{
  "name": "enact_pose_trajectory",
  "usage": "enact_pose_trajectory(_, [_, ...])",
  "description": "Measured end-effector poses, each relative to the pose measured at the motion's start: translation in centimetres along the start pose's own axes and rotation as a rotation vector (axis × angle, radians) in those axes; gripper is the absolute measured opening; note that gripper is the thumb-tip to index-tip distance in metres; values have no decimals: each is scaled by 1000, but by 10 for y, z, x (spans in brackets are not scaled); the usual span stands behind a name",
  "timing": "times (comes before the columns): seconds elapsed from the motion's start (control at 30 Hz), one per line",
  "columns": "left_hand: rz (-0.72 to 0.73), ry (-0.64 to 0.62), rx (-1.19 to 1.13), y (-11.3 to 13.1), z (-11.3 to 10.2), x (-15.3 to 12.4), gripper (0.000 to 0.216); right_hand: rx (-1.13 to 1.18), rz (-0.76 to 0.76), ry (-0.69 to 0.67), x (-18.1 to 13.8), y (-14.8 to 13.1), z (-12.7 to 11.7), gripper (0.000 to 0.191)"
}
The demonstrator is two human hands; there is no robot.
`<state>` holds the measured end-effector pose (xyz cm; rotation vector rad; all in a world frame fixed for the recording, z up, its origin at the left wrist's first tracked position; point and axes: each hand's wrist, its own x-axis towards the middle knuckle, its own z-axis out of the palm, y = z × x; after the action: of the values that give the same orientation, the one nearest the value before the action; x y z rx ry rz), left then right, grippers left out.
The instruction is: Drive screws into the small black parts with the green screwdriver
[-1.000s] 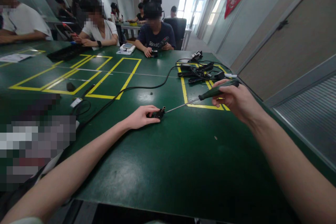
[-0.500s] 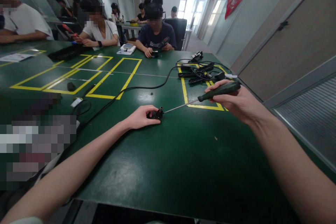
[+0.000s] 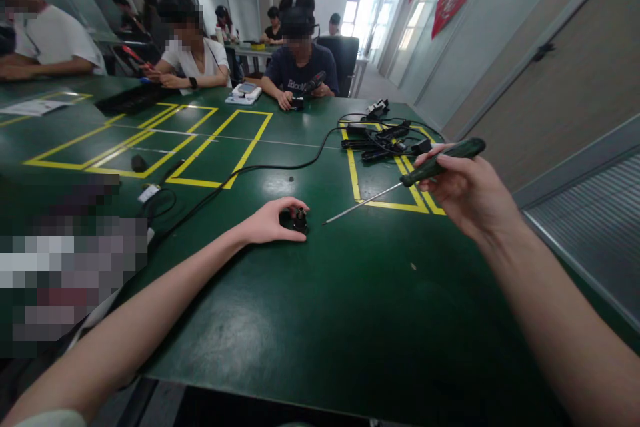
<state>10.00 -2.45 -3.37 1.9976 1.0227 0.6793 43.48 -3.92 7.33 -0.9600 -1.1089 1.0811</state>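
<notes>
My left hand rests on the table, thumb and forefinger curved round a small black part. A short metal post stands up from the part's top; its exact kind is unclear. Held in my right hand is a screwdriver with a dark green handle and a long thin metal shaft. The shaft slants down to the left, and its tip is a little right of the black part, apart from it.
Beyond my right hand lies a heap of black cables and parts by yellow tape outlines. A black cable crosses the green table. A dark lump sits at left. Several people sit across the table.
My right hand has drawn the screwdriver back to the right, so its tip has left the black part. The part now sits deeper between my left thumb and fingers.
</notes>
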Motion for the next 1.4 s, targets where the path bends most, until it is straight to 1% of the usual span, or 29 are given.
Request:
enact_pose_trajectory(0.07, [-43,-80,-127,-1,-6,1,49,9,-10,2,0,2,1,25])
enact_pose_trajectory(0.13, [-84,-118,-181,-2,-9,2,45,13,-23,-2,0,4,1,27])
enact_pose_trajectory(0.27, [-117,-85,-182,-4,-6,2,44,11,-41,-16,-1,11,3,26])
enact_pose_trajectory(0.47, [-112,-47,-104,-4,-4,2,40,-64,-89,-62,-4,20,5,20])
enact_pose_trajectory(0.6, [-109,-36,-80,0,-3,3,41,-85,-64,-70,-6,22,7,16])
enact_pose_trajectory(0.8, [-98,-25,-58,-1,-3,3,48,-133,-51,-111,-8,22,10,20])
enact_pose_trajectory(0.97, [-113,-21,-32,-3,-4,3,49,-101,-50,-74,-7,21,9,18])
enact_pose_trajectory(1.13, [-114,-21,-25,-3,-4,3,51,-99,-50,-99,-7,23,9,20])
enact_pose_trajectory(1.23, [-122,-23,-23,-3,-5,3,53,-114,-52,-92,-7,25,8,18])
enact_pose_trajectory(1.4, [-101,-20,-29,-2,-5,2,49,-77,-12,-83,-4,27,6,16])
